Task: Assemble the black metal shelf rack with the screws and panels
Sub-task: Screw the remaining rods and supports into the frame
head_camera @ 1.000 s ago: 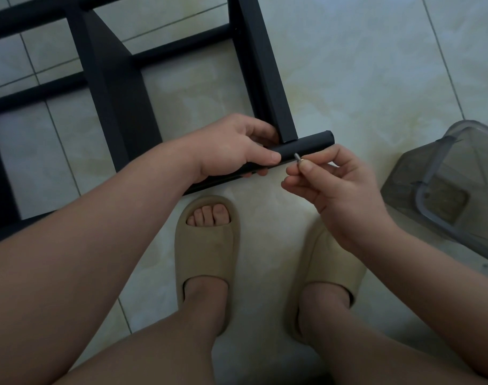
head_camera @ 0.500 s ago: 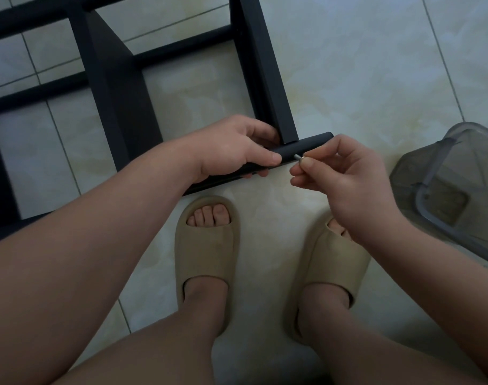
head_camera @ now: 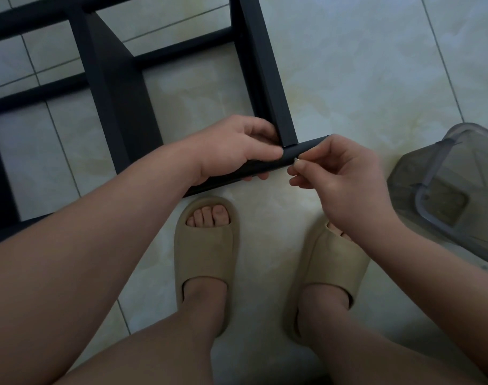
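Observation:
The black metal rack frame (head_camera: pixel 109 87) lies on the tiled floor, filling the upper left. Its near black tube (head_camera: pixel 306 150) runs from lower left to the right, meeting an upright bar (head_camera: pixel 267 73) at a corner. My left hand (head_camera: pixel 237 148) grips that tube just left of the corner, fingers curled over it. My right hand (head_camera: pixel 337 173) pinches a small silver screw (head_camera: pixel 296 160) between thumb and forefinger, its tip set against the side of the tube near its right end.
A grey translucent plastic container (head_camera: pixel 448 190) stands on the floor at the right edge. My two feet in beige slides (head_camera: pixel 206 254) rest below the tube. Pale floor tiles stretch to the upper right.
My right hand has moved up and in, bringing the screw closer into the tube's side. My left hand keeps its grip on the tube.

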